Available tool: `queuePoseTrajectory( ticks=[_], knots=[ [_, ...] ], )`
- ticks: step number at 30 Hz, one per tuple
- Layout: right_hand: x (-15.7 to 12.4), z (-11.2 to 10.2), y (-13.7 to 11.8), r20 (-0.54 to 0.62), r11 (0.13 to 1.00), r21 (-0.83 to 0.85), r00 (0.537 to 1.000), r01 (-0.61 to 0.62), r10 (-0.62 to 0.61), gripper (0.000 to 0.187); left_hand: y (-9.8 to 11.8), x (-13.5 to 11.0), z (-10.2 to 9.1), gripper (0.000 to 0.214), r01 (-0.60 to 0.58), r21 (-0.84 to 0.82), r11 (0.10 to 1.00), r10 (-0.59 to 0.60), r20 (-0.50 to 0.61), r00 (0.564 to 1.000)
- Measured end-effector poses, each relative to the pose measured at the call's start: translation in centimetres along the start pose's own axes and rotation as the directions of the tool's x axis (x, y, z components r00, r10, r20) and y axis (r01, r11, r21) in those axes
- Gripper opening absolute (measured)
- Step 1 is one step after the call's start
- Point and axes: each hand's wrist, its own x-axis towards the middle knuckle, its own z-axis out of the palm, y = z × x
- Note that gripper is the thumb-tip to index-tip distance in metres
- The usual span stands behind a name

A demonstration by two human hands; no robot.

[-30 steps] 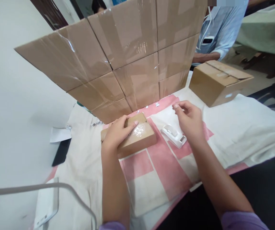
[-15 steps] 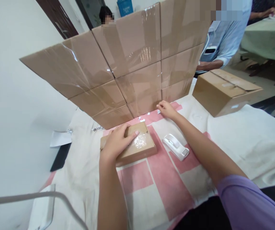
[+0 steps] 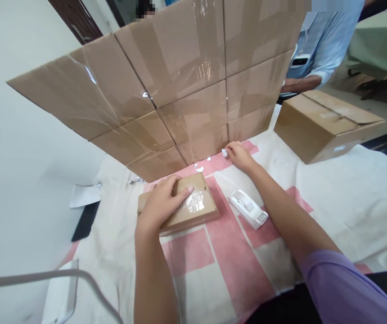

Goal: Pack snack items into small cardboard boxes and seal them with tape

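My left hand lies flat with fingers spread on a small flat cardboard box that has clear tape on its top. My right hand is stretched forward to the foot of the cardboard wall, fingers pinched on a small white paper scrap. More white scraps lie on the pink cloth there. A white tape dispenser rests between my arms, right of the small box.
A tall wall of taped cardboard panels stands across the back of the table. A closed brown carton sits at the right. Behind it is a person in a light blue shirt. A pink and cream cloth covers the table.
My right hand left the spot above the tape dispenser and reached forward to the white scraps at the wall's foot, closing on one. The left hand stayed on the small box.
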Motion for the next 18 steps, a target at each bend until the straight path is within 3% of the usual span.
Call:
queuePoseTrajectory(
  ticks=[5, 9, 18],
  knots=[
    [0.3, 0.8, -1.1, 0.010, 0.979, 0.180, 0.995, -0.100, 0.100, 0.016, 0.0, -0.1, 0.0, 0.045, 0.001, 0.009, 1.000, -0.001, -0.016, 1.000],
    [0.4, 1.0, -3.1, 0.067, 0.952, 0.279, 0.991, -0.127, 0.113, 0.019, 0.0, 0.0, 0.1, 0.045, -0.014, 0.014, 1.000, 0.014, -0.026, 1.000],
    [-0.1, -1.5, -10.5, 0.202, 0.930, 0.368, 0.978, -0.022, -0.057, 0.007, -0.2, -0.1, 0.2, 0.039, -0.057, -0.030, 0.998, 0.055, -0.062, 0.997]
  ],
)
